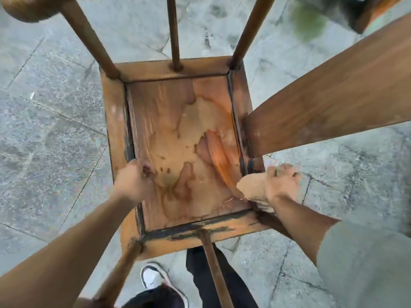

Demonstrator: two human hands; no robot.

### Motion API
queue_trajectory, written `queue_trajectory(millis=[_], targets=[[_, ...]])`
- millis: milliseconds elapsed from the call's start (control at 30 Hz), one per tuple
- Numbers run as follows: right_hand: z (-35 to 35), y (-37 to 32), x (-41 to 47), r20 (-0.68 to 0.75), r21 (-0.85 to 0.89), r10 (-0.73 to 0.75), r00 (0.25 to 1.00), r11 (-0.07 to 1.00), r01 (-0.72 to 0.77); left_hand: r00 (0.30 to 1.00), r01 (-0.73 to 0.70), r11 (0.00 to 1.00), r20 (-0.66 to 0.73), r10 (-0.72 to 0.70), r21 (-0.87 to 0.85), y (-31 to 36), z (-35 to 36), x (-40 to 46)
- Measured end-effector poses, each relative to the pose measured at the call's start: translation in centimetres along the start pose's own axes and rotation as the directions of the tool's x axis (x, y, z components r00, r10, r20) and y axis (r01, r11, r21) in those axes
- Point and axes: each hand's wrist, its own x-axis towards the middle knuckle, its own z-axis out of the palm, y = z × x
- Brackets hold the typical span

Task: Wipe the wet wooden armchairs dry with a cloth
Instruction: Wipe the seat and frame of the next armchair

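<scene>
I look straight down on a wooden armchair (115, 121) whose seat panel (184, 138) shows large wet patches beside paler dry ones. My left hand (135, 181) rests at the seat's left edge with its fingers curled; motion blur hides whether it holds anything. My right hand (281, 185) grips a tan cloth (251, 185) at the seat's right front corner, the cloth lying against the wood. The chair's broad back slat (329, 103) rises at the right.
Thin wooden posts and arm rails (89, 38) stand around the seat at the top and bottom. Grey stone paving (49, 130), damp in places, surrounds the chair. My shoe (153, 276) and dark trousers show below. Another wooden piece (378, 12) sits at the top right.
</scene>
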Motion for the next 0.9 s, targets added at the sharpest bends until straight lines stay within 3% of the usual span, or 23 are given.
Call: queue_trajectory(millis=[100, 167, 267, 334, 400, 567, 600, 667, 700, 734, 800, 901], targets=[[3.9, 0.9, -0.7, 0.152, 0.078, -0.055, 0.987, 0.996, 0.043, 0.998, -0.042, 0.999, -0.056, 0.042, 0.014, 0.1, 2.1, 2.0], [5.4, 1.3, -0.9, 0.126, -0.076, -0.089, 0.988, 0.992, 0.099, 0.995, -0.066, 0.995, -0.065, 0.071, 0.071, -0.1, 2.7, 2.7], [6.3, -0.1, -0.1, 0.082, -0.269, 0.046, 0.996, 0.963, -0.022, 1.0, -0.027, 0.967, 0.008, 0.025, 0.252, -0.9, 2.7, 3.9], [6.7, -1.6, -0.1, 0.061, -0.251, 0.158, 0.986, 0.958, -0.138, 1.0, 0.005, 0.943, 0.01, -0.009, 0.334, -1.4, 2.1, 4.4], [8.0, -3.2, -1.7, 0.002, -0.15, 0.153, 0.988, 0.977, -0.151, 0.999, -0.032, 0.929, 0.006, 0.032, 0.37, -2.0, 1.3, 5.8], [14.7, -7.9, -11.1, -0.026, 0.012, -0.278, 0.96, 0.96, 0.279, 0.994, -0.099, 0.936, -0.018, 0.111, 0.337, -3.5, -1.2, 8.0], [16.1, -9.6, -12.6, 0.008, 0.041, -0.419, 0.908, 0.907, 0.418, 0.991, -0.116, 0.932, -0.018, 0.13, 0.344, -3.9, -1.8, 8.6], [18.1, -12.4, -14.3, 0.107, 0.069, -0.714, 0.692, 0.699, 0.711, 0.986, -0.143, 0.927, -0.029, 0.164, 0.348, -4.3, -2.8, 9.8], [18.3, -13.2, -14.2, 0.127, 0.078, -0.795, 0.593, 0.604, 0.793, 0.983, -0.157, 0.926, -0.035, 0.18, 0.344, -4.3, -3.2, 10.3], [18.3, -13.7, -13.6, 0.12, 0.079, -0.831, 0.543, 0.553, 0.829, 0.98, -0.168, 0.925, -0.039, 0.193, 0.341, -4.1, -3.6, 10.9], [16.9, -13.6, -11.2, 0.056, 0.047, -0.834, 0.549, 0.551, 0.833, 0.978, -0.172, 0.923, -0.051, 0.201, 0.343, -3.4, -4.3, 11.9], [13.2, -12.5, -6.1, -0.029, -0.061, -0.729, 0.684, 0.684, 0.727, 0.981, -0.145, 0.941, -0.078, 0.176, 0.306, -1.8, -4.3, 13.1]])
